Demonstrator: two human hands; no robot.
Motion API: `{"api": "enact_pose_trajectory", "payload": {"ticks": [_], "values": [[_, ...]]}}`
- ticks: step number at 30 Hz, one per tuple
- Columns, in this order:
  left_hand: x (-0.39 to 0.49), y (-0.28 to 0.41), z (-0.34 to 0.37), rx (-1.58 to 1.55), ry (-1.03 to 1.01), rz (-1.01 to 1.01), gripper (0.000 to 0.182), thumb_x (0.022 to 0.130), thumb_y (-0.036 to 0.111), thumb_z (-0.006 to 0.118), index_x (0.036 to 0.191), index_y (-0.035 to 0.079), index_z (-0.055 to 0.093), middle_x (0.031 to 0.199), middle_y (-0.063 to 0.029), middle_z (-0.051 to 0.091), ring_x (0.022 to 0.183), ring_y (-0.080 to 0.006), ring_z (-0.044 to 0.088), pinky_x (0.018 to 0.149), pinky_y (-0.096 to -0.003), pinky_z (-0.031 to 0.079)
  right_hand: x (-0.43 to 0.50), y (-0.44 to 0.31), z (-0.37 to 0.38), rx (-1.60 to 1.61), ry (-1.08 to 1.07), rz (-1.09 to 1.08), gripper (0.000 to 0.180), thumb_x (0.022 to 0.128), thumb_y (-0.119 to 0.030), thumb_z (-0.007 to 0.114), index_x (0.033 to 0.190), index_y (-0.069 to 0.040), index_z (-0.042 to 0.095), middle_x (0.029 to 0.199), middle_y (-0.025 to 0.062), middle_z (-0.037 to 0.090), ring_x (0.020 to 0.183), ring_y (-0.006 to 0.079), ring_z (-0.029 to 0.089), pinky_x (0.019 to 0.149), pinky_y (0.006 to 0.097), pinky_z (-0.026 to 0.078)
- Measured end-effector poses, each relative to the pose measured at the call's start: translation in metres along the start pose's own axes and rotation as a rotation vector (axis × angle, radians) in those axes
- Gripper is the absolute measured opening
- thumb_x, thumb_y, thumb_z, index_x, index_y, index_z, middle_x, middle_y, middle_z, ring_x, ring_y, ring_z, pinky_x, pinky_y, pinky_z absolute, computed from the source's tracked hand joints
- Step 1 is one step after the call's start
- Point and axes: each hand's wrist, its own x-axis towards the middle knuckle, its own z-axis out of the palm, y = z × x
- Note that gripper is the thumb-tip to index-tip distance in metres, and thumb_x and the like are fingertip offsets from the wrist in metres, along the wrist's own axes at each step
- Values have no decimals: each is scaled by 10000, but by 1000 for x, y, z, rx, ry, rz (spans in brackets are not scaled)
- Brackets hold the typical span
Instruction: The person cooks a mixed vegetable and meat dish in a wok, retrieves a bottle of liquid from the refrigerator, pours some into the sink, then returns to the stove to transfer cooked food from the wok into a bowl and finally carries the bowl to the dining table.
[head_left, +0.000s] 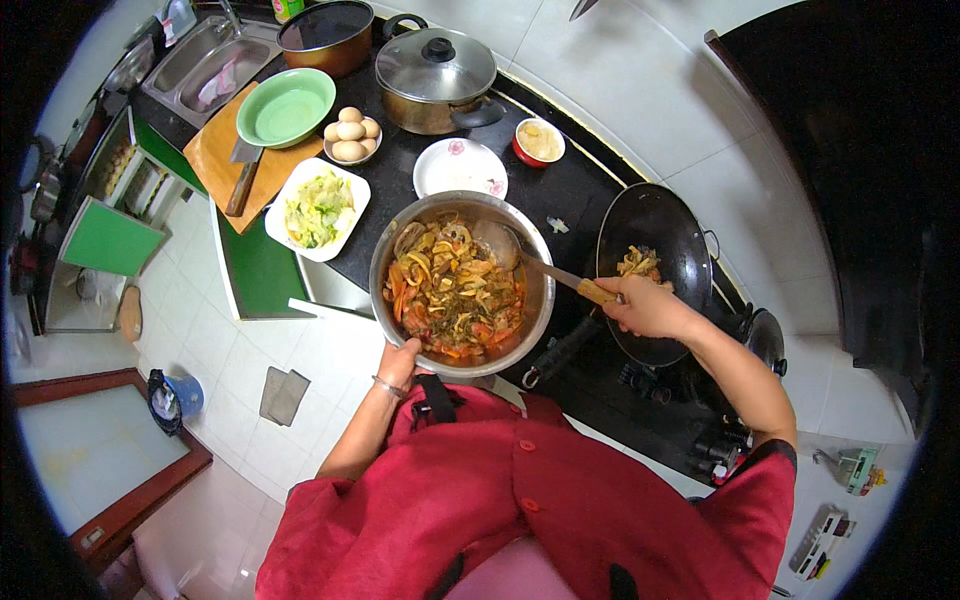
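Observation:
My left hand (399, 364) grips the near rim of a large stainless steel bowl (540, 330), thumb over the edge. Cooked vegetables in reddish broth (457, 292) partly fill the bowl. In my right hand (645, 306) is the wooden handle of a metal cooking spatula (559, 274). Its broad head lies inside the bowl, at the right side of the food. Below and beyond my right hand sits a dark wok (667, 217), holding a small heap of the cooked food (637, 261). My forearm hides part of the wok.
Behind the bowl are a floral plate (450, 166), a red bowl (538, 142), a lidded pot (420, 105) and a bowl of eggs (351, 135). Further left, a cleaver (244, 180) and green bowl (285, 109) rest on a cutting board (214, 154), near chopped cabbage (321, 208).

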Motion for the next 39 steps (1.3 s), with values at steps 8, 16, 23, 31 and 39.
{"api": "enact_pose_trajectory", "payload": {"ticks": [8, 16, 23, 31, 39], "values": [[-1, 3, 2, 49, -5, -31, 489, 748, -16, 443, 1226, -13, 343, 970, -158, 567, 631, -248, 628, 393, -307, 544, 29, 31, 13, 715, -258, 269, 390, 903, -138, 486, 1285, -83, 428, 604, 5, 467, 424, 45, 393, 335, 181, 290], [-2, 5, 1, 40, -1, -24, 416, 760, -16, 444, 1172, -37, 394, 928, -152, 585, 621, -249, 630, 400, -309, 547, 32, 40, 19, 808, -272, 252, 428, 892, -123, 506, 1306, -84, 405, 609, -2, 458, 442, 40, 384, 342, 178, 278], [-2, 4, 2, 67, 0, -18, 420, 753, -17, 442, 1169, -52, 396, 942, -160, 582, 653, -256, 634, 424, -317, 559, 30, 35, 20, 632, -219, 211, 483, 874, -108, 528, 1332, -94, 376, 597, -13, 456, 449, 46, 387, 356, 183, 276], [-7, 5, 6, 81, 12, 9, 381, 768, -13, 424, 1137, -106, 407, 945, -201, 589, 685, -295, 642, 460, -330, 578, 28, 40, 21, 597, -231, 151, 486, 866, -100, 534, 1330, -110, 388, 597, -4, 476, 435, 48, 388, 351, 195, 278], [-7, 4, 7, 33, 15, -8, 407, 761, -3, 434, 1165, -39, 397, 909, -157, 587, 601, -247, 632, 398, -301, 547, 17, 54, 20, 652, -227, 152, 481, 867, -89, 528, 1328, -118, 392, 585, -11, 464, 438, 44, 383, 351, 189, 268]]}}
